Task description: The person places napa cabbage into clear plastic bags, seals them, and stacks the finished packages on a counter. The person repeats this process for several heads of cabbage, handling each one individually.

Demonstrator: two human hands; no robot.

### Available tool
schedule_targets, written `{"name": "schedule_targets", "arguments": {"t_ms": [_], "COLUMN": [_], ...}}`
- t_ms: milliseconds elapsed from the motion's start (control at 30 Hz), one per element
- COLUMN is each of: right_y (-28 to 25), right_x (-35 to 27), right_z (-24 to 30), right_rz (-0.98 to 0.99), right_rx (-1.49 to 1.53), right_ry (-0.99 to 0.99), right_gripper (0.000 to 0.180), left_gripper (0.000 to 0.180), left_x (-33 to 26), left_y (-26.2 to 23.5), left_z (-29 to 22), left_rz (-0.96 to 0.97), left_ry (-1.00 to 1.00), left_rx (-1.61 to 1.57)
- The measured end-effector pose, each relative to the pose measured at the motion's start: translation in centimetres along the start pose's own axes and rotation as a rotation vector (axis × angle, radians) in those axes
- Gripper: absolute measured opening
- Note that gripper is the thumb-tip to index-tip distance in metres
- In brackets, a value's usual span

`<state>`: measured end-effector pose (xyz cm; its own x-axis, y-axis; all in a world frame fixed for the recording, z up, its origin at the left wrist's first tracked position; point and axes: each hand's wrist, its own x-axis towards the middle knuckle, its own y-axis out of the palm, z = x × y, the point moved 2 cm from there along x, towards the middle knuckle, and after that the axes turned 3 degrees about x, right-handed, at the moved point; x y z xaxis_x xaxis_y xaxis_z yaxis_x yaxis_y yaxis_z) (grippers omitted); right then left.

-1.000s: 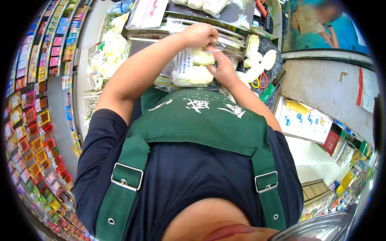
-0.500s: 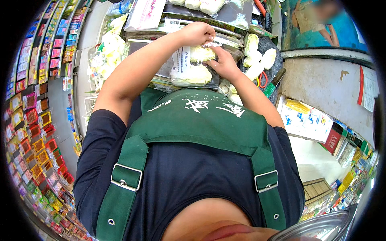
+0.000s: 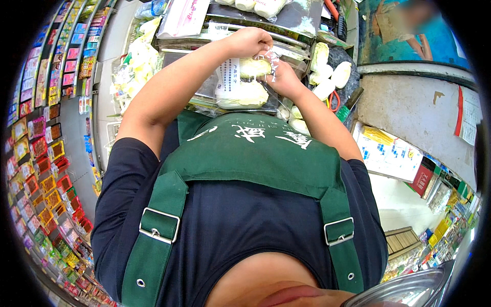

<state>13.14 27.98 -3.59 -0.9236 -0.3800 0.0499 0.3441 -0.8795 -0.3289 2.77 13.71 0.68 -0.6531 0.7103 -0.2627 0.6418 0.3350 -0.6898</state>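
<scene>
Two small pale yellow napa cabbages, one nearer (image 3: 248,96) and one farther (image 3: 255,67), lie inside a clear plastic bag (image 3: 228,77) with printing. Close above the bag's right side, my left hand (image 3: 253,43) is closed in a pinch on its gathered plastic. Just to the right and nearer to me, my right hand (image 3: 283,79) also has its fingers pressed on the bag's edge, beside the far cabbage. A crinkled strip of the plastic hides part of those fingertips.
A wrapped tray (image 3: 255,7) of white vegetables stands at the back. Several loose trimmed cabbages (image 3: 341,75) lie on the right, near red-handled scissors (image 3: 335,101) and a green-handled knife (image 3: 343,113). Leaf scraps (image 3: 138,69) are piled at left. A person (image 3: 409,25) is at far right.
The bag's plastic edge has risen between my hands and now spreads over the right fingertips. My right hand has shifted slightly nearer to me; the left has barely moved.
</scene>
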Motion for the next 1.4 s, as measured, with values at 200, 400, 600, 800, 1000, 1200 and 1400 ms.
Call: {"name": "schedule_targets", "arguments": {"t_ms": [200, 400, 600, 800, 1000, 1200, 1400], "right_y": [0.2, 2.1, 2.2, 2.7, 3.0, 3.6, 2.8], "right_x": [0.0, -0.8, -2.4, -2.1, -2.2, -2.3, -2.3], "right_z": [0.8, -1.1, 0.8, 1.1, 1.0, -0.3, 2.7], "right_rz": [-0.051, -0.334, -0.532, -0.287, 0.020, 0.162, 0.322], "right_rx": [0.068, -0.086, -0.143, 0.129, 0.395, 0.232, 0.158], "right_ry": [0.018, -0.136, -0.004, 0.329, 0.233, 0.162, 0.234], "right_gripper": [0.058, 0.062, 0.066, 0.027, 0.030, 0.033, 0.030], "left_gripper": [0.014, 0.024, 0.050, 0.062, 0.060, 0.064, 0.077], "left_x": [-0.4, -5.0, -14.2, -13.4, -13.5, -14.0, -14.1], "left_y": [-0.4, 0.1, 5.8, 8.0, 6.6, 7.2, 7.5], "left_z": [-0.1, -2.2, 1.2, 4.1, 4.3, 4.6, 3.2], "left_rz": [-0.059, -0.780, -0.895, -0.645, -0.511, -0.624, -0.730], "left_ry": [0.022, 0.370, -0.488, -0.538, -0.553, -0.440, -0.365], "left_rx": [0.040, 0.306, -0.104, -0.682, -0.987, -1.280, -1.255]}}
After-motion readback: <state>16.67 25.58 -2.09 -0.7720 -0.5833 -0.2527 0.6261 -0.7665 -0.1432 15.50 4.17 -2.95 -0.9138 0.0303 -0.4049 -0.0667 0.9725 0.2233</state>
